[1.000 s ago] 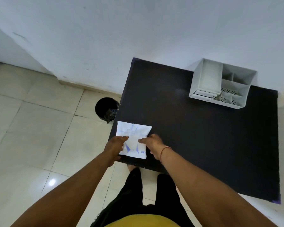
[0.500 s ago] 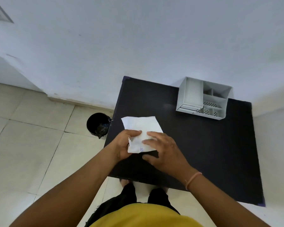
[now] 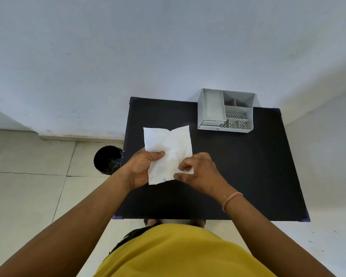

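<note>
A creased white sheet of paper [image 3: 169,148] with a bit of blue print at its near edge is held above the left half of a black table [image 3: 238,166]. My left hand [image 3: 141,168] grips its left edge, thumb on top. My right hand [image 3: 198,172] pinches the near right corner with curled fingers. The far half of the sheet stands free and shows a fold down its middle.
A grey desk organiser [image 3: 227,110] with several compartments stands at the table's far edge against the white wall. A black waste bin [image 3: 107,159] stands on the tiled floor just left of the table. I stand at the table's near edge.
The paper has come up off the table's near left corner and moved towards the middle. It now shows its blank side and lies wider open. Both hands kept hold of it.
</note>
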Tool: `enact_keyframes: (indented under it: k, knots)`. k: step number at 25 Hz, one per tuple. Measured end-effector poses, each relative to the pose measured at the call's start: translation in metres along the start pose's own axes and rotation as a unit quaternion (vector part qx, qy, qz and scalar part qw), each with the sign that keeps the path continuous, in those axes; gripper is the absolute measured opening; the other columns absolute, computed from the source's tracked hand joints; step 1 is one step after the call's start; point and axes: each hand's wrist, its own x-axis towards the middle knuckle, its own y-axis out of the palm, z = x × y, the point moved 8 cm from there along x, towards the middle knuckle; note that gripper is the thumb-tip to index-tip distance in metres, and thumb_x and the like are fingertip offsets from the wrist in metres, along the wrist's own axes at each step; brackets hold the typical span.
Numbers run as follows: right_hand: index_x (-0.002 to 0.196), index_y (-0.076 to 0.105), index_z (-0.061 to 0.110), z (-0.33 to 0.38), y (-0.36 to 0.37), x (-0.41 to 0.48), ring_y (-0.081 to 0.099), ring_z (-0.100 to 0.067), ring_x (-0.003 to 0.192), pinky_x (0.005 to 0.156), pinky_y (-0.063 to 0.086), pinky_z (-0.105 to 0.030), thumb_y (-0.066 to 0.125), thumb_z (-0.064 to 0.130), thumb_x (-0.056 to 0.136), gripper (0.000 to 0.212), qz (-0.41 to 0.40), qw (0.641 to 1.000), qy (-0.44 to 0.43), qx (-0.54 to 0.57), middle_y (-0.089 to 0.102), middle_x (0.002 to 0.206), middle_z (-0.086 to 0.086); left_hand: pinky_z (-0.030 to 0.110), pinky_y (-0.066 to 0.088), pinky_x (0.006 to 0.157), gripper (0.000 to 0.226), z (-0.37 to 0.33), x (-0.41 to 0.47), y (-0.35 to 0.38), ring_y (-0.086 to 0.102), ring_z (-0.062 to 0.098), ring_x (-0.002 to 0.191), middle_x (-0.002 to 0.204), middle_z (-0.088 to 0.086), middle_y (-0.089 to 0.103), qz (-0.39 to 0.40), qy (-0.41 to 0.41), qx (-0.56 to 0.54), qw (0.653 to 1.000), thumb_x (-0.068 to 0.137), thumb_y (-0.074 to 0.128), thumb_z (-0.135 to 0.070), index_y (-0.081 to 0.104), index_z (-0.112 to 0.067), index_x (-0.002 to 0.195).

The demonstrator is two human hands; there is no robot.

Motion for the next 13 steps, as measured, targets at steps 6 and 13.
enact_keyframes:
  k: [6, 13]
  knots:
    - [0.085, 0.071, 0.034, -0.008, 0.004, 0.005, 0.047, -0.009, 0.129, 0.105, 0.047, -0.035, 0.081, 0.037, 0.089, 0.011, 0.018, 0.987, 0.045, 0.152, 0.057, 0.13, 0.011, 0.056, 0.066, 0.089, 0.05, 0.009, -0.002, 0.011, 0.069, 0.042, 0.124, 0.137, 0.017, 0.068, 0.052, -0.037, 0.068, 0.996, 0.097, 0.07, 0.0, 0.062, -0.022, 0.14]
    - [0.108, 0.076, 0.019, -0.015, 0.001, 0.007, 0.064, -0.012, 0.104, 0.077, 0.049, -0.02, 0.073, 0.021, 0.097, 0.011, 0.088, 0.949, 0.103, 0.285, 0.07, 0.111, 0.003, 0.053, 0.07, 0.074, 0.047, 0.014, 0.007, 0.017, 0.067, 0.044, 0.124, 0.143, 0.014, 0.063, 0.0, -0.021, -0.003, 1.0, 0.105, 0.059, 0.002, 0.057, -0.023, 0.145]
